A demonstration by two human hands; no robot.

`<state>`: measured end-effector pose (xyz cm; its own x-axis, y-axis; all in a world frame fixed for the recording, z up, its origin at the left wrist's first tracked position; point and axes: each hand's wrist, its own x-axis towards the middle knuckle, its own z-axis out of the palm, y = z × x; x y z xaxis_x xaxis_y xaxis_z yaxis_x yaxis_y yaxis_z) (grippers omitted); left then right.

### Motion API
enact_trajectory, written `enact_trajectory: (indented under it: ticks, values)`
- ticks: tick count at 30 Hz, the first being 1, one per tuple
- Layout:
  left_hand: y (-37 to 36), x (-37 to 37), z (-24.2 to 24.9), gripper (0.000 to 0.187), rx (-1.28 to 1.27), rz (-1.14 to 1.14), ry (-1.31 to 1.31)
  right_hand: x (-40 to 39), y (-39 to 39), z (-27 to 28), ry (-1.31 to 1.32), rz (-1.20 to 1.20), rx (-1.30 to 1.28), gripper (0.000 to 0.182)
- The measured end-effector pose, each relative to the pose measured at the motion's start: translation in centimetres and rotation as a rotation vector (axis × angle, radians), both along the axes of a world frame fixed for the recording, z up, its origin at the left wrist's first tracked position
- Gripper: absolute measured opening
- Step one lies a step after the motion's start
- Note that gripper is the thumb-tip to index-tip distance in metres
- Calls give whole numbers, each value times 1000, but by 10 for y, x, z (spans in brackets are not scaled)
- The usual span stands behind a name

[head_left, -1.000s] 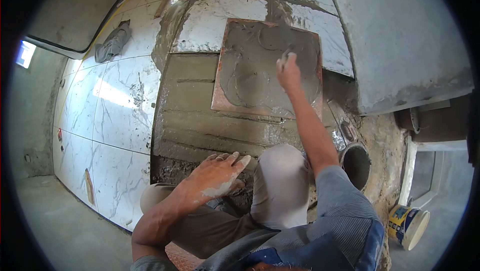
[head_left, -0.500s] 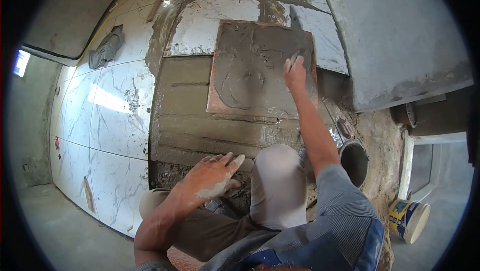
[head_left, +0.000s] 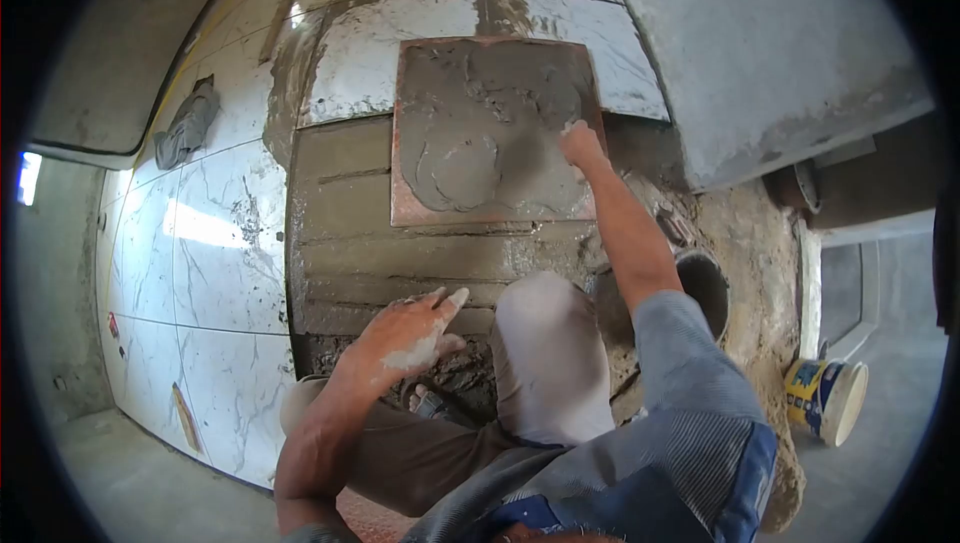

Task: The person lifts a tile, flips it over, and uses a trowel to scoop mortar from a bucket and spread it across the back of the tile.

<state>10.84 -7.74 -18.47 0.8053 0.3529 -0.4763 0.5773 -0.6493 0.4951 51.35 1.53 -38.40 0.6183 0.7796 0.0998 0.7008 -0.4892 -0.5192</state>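
Observation:
A square tile (head_left: 396, 205), its reddish edges showing, lies back side up under a thick coat of wet grey mortar (head_left: 470, 113). At the tile's right edge, my right hand (head_left: 582, 145) is closed round the handle of a trowel, whose mortar-smeared blade hardly stands out from the grey coat. My left hand (head_left: 408, 331), caked with dried mortar, hovers by my knee with its fingers stretched out and holds nothing. Beneath the tile and nearer me spreads a grooved mortar bed (head_left: 400, 261).
White marbled tiles (head_left: 225, 273) cover the floor at left, with a grey cloth (head_left: 188, 125) and a wood strip (head_left: 186, 417) on them. A dark bucket (head_left: 704, 288) stands at my right, near a concrete wall (head_left: 765, 53). A yellow-and-blue pail (head_left: 822, 398) lies further right.
My right hand has moved down along the tile's right edge, and the trowel blade no longer points past the far edge. My left hand stays outstretched. The whole view has shifted slightly.

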Motion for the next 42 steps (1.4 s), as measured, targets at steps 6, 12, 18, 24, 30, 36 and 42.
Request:
enact_trajectory:
  ticks: [6,12,18,24,30,36,42]
  values:
    - [6,1,-6,64,-39,-9,4,-21,-11,58,-38,9,75,37]
    - [17,17,-23,63,-39,-42,84,-1,-57,-11,1,6,-213,40]
    - [41,44,-35,59,-72,14,140,-62,-181,44,385,-119,221,41]
    - [40,69,-67,57,46,-164,155,-46,-352,135,630,-393,132,37]
    - [38,107,-87,55,-54,-216,179,-10,-472,155,426,-784,72,33]
    - [52,123,-126,58,-60,-175,276,-2,-519,46,655,-1155,511,27]
    - [57,129,-146,61,-96,-127,335,45,-550,-9,725,-1230,426,33]
